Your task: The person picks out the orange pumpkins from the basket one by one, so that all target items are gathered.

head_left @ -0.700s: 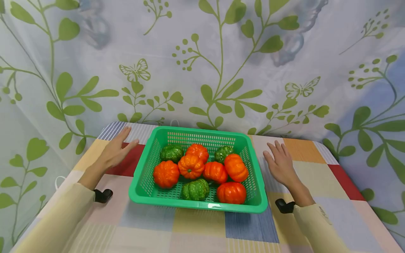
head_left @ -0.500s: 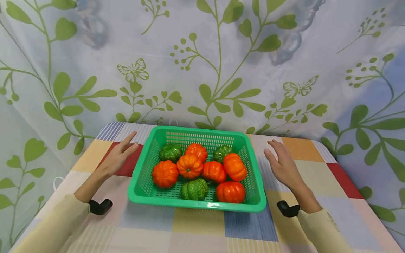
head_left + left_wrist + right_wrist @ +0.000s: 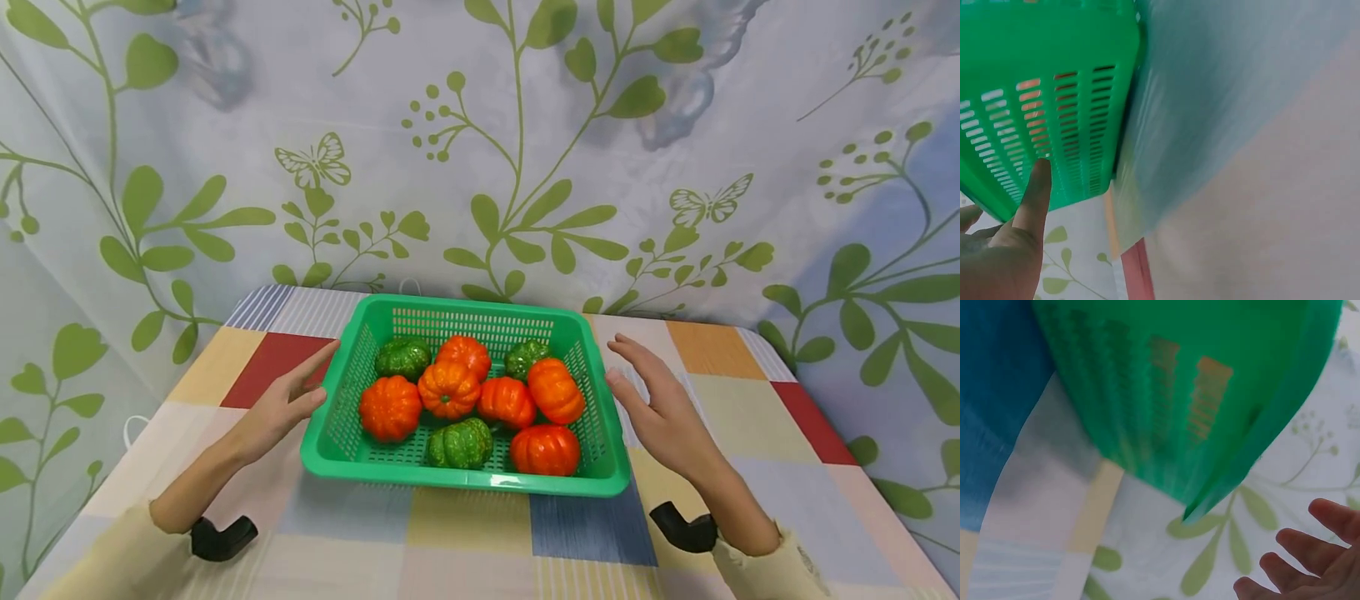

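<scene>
A green plastic basket (image 3: 467, 477) with slotted walls sits between the two hands in the head view. Inside lie several small pumpkins: an orange one (image 3: 449, 389) near the middle, a green one (image 3: 459, 444) at the front, a red-orange one (image 3: 545, 451) front right. My left hand (image 3: 273, 414) reaches to the basket's left side, fingertips right at the rim, fingers extended. In the left wrist view its thumb (image 3: 1035, 194) overlaps the slotted wall. On the opposite side my right hand (image 3: 669, 421) has its fingers spread beside the right rim; the right wrist view shows those fingers (image 3: 1310, 550) apart from the wall.
A patchwork-patterned cloth (image 3: 337, 550) covers the table. Behind its far edge hangs a pale curtain (image 3: 420, 167) printed with green leaves and butterflies. Black wrist-worn pieces show under the left wrist (image 3: 222, 538) and right wrist (image 3: 684, 528).
Both hands have come inward to the basket's sides, the left moving right and the right moving left. The basket and pumpkins stay in place on the cloth.
</scene>
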The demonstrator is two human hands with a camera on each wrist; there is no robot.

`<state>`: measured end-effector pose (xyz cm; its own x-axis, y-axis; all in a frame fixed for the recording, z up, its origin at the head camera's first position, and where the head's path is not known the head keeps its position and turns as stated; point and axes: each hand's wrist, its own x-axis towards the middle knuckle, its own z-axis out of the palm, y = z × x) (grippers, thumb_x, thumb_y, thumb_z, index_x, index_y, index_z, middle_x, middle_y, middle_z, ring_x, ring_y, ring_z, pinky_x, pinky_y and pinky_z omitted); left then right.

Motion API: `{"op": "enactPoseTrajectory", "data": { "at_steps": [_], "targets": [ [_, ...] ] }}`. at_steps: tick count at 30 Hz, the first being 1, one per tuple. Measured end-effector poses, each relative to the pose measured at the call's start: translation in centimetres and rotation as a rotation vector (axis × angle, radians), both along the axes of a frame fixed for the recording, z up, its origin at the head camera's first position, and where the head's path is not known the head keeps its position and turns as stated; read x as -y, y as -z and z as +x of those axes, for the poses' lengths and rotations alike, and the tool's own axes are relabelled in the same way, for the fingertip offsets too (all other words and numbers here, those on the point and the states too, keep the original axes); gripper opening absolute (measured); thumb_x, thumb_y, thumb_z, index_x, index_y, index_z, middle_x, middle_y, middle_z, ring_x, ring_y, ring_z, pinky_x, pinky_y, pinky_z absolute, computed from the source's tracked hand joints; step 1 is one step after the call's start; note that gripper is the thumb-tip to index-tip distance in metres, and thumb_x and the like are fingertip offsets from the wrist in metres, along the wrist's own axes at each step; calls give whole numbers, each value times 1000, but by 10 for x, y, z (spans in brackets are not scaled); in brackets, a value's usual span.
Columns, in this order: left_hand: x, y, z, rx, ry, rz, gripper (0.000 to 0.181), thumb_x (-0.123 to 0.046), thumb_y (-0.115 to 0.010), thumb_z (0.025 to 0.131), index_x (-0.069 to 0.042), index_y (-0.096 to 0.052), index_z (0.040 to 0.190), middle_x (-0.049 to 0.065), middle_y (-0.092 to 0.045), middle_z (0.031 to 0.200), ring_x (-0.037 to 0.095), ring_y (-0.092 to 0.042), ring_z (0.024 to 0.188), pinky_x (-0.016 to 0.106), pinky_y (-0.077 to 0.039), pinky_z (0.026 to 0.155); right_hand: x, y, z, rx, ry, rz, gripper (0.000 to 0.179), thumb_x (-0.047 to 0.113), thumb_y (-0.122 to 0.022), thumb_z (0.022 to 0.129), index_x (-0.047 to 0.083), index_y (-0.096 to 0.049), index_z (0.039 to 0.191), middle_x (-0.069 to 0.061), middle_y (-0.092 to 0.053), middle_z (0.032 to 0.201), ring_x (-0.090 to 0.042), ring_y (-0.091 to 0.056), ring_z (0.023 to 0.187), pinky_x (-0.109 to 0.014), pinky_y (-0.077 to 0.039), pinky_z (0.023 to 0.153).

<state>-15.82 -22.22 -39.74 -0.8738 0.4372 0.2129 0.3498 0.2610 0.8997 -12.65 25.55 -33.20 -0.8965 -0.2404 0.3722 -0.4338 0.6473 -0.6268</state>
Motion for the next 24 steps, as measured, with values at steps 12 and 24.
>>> {"op": "enactPoseTrajectory", "data": {
  "at_steps": [12,24],
  "targets": [
    [-11,1,25,-4,81,46,83,-4,-65,87,-6,-21,157,6,1,165,48,-26,136,28,-51,90,23,-1,7,-26,-117,-8,46,11,-58,99,3,-48,143,-12,-41,151,-36,-33,140,-65,-28,106],
    [-16,2,35,19,14,10,89,-10,-76,82,-8,-26,156,0,4,165,41,-10,143,24,-47,93,28,8,-2,76,-134,7,52,20,-67,95,5,-49,142,-13,-40,152,-35,-34,140,-61,-30,107]
  ]
}}
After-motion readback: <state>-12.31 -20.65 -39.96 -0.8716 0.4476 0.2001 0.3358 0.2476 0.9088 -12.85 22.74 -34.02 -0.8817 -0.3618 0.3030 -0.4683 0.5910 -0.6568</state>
